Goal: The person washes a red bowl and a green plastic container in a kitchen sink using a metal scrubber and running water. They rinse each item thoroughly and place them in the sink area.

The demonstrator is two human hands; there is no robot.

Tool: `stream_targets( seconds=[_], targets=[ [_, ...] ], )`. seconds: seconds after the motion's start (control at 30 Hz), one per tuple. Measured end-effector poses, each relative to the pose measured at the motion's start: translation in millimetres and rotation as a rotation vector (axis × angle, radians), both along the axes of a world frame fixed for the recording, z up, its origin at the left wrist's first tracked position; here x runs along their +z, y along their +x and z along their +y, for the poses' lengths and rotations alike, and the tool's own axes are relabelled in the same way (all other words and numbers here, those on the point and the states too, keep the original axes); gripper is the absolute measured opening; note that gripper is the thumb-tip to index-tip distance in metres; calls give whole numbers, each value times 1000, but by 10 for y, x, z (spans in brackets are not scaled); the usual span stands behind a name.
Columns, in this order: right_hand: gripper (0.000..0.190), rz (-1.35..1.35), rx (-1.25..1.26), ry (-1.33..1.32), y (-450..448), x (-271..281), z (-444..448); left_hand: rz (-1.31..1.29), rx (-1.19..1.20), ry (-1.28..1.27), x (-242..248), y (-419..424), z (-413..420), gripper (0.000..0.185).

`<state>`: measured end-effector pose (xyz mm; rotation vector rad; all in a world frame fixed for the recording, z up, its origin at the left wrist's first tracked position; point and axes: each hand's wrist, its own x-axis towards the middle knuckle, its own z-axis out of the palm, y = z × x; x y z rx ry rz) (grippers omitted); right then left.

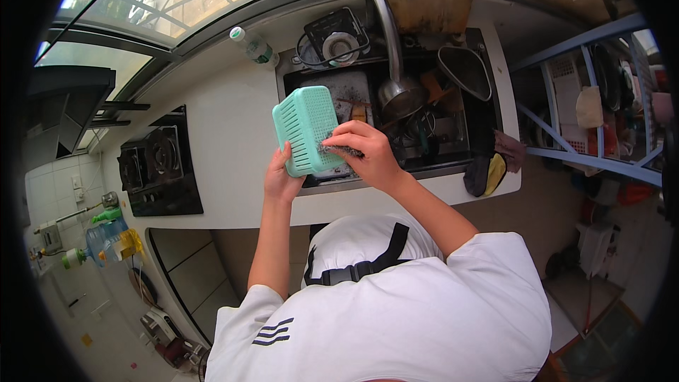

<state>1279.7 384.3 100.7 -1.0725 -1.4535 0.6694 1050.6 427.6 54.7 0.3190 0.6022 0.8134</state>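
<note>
A mint-green plastic basket [307,130] with slotted sides and a perforated base is tilted up above the front left part of the sink. My left hand [282,174] grips its lower left end, thumb on the slotted side. Between the fingers of my right hand [371,154] is a dark wire scouring pad [342,149], pressed against the perforated base. Beneath the basket, the sink [313,189] holds a grey tray-like surface with dark specks. The basket's inside faces away from me.
A curved metal faucet [390,32] arches over the sink, above a metal ladle or bowl [400,98]. A mesh strainer [465,71] leans at the right. Cloths [485,174] hang over the counter edge. A plastic bottle [254,48] and gas stove [159,162] are left; a blue rack [589,159] stands right.
</note>
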Motion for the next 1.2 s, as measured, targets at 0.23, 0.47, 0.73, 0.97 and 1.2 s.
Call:
stream_targets(
  seconds=[0.23,0.47,0.73,0.97,1.2],
  targets=[
    [23,-3,-57,43,-12,12,143,74,99,-45,159,109,-33,40],
    [21,46,-164,-32,91,-60,320,13,-108,-23,18,72,-108,38],
    [20,34,-76,-32,-132,-33,-136,104,-52,19,39,13,-24,39],
    [20,93,-146,-34,-59,-17,166,60,-33,-1,48,20,-13,39],
    [20,107,-169,-92,-8,-108,218,77,-26,-53,-84,-47,-94,39]
  ],
)
